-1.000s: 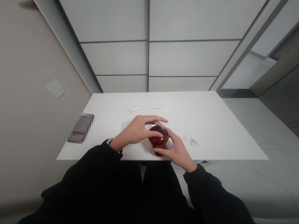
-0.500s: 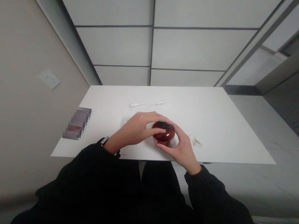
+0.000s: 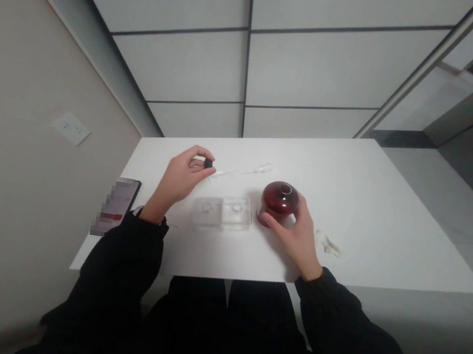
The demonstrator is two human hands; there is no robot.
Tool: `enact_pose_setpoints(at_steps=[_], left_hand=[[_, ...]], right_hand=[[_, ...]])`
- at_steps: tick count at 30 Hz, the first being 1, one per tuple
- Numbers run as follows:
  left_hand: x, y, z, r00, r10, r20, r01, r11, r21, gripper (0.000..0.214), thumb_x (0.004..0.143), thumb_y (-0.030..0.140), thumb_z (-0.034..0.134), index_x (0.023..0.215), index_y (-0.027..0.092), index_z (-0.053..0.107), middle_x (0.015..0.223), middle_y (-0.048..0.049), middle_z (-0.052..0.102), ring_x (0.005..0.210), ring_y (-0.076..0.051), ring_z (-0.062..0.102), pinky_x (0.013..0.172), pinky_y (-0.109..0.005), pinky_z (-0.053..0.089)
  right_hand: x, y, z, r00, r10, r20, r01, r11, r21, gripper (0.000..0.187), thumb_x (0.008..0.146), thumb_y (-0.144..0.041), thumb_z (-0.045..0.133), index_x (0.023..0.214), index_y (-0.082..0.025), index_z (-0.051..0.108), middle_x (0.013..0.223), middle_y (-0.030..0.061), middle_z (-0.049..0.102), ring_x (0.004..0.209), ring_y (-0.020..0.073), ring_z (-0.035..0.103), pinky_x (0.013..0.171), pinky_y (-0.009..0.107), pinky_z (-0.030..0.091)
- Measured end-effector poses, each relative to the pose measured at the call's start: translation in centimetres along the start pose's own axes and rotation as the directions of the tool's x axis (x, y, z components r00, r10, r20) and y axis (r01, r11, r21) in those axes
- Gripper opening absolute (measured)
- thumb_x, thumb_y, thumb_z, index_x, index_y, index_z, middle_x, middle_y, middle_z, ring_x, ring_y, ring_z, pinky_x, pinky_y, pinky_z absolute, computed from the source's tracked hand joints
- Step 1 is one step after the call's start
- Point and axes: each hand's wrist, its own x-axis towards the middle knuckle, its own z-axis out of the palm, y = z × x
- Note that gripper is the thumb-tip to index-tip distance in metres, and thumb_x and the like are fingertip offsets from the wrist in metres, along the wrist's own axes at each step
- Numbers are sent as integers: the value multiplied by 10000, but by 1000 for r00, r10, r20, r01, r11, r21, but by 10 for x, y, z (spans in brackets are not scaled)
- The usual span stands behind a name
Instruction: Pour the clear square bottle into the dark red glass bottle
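A bench (image 3: 392, 237) carries the things. On it lies a box (image 3: 236, 218). Just right of this box, a bottle (image 3: 278, 200) stands upright, and the right hand (image 3: 298, 240) is clamped on its side. Above the bench, the left hand (image 3: 180, 177) pinches a small dark piece, as it seems a cap (image 3: 209, 163).

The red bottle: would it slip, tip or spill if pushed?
The red bottle may be slippery, given its glossy surface. Its bulging upper part could make it tip. Its top looks uncapped, so any contents might spill.
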Motion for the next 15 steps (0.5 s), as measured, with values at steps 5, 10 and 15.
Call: enact_pose_setpoints(at_steps=[5,10,15], left_hand=[[18,-50,10,984,16,177,-35,994,106,263,846,303,762,1081,188,782,1150,-86,782,1017,-193,718,998,-403,604],[22,-67,23,959,47,279,-83,989,119,200,867,308,767,1036,204,796,1075,-63,793,969,-197,712,951,-385,605],[20,-75,25,933,181,311,-246,951,187,210,931,307,769,1132,257,804,1137,-63,776,1106,-229,706,1044,-414,565]], right_hand=[[10,6,11,997,48,56,-49,998,32,785,801,-541,848,1452,-251,520,1468,162,649,1374,364,619,1207,615,456],[13,8,16,996,51,75,-54,998,33,762,815,-537,839,1447,-278,501,1464,149,644,1360,361,630,1178,621,489],[15,5,15,996,52,66,-53,999,7,745,816,-550,835,1437,-305,505,1448,135,655,1335,361,647,1152,619,517]])
